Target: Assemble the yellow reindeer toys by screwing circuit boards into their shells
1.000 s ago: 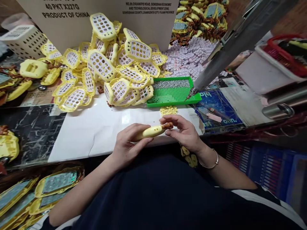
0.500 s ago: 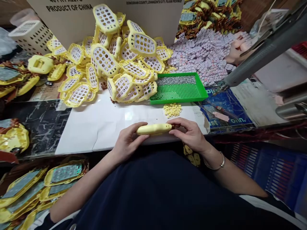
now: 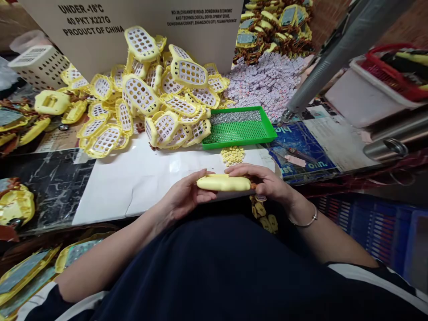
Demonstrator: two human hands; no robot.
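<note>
Both my hands hold a yellow plastic toy casing (image 3: 223,182) level above the front edge of the white work sheet. My left hand (image 3: 187,191) grips its left end, with the thumb along the top and the fingers beneath. At the right end, my right hand (image 3: 264,180) is closed around it, and a bit of brown shows by the fingertips. The casing is seen edge-on, so its broad faces are hidden. Beyond it lie a small heap of pale yellow buttons (image 3: 232,155) and a green tray (image 3: 239,142) holding small metal screws (image 3: 236,116).
A pile of yellow casings with white button grids (image 3: 140,94) leans against a carton (image 3: 96,53). Small white pieces (image 3: 264,80) are heaped behind the tray. A grey hanging tool (image 3: 310,76) slants in from upper right. Casings with grey-green boards (image 3: 25,272) lie lower left.
The casing has moved slightly right and turned so more of its smooth side shows. My left hand's fingers have shifted under it. Another person's hand at upper right is gone from view.
</note>
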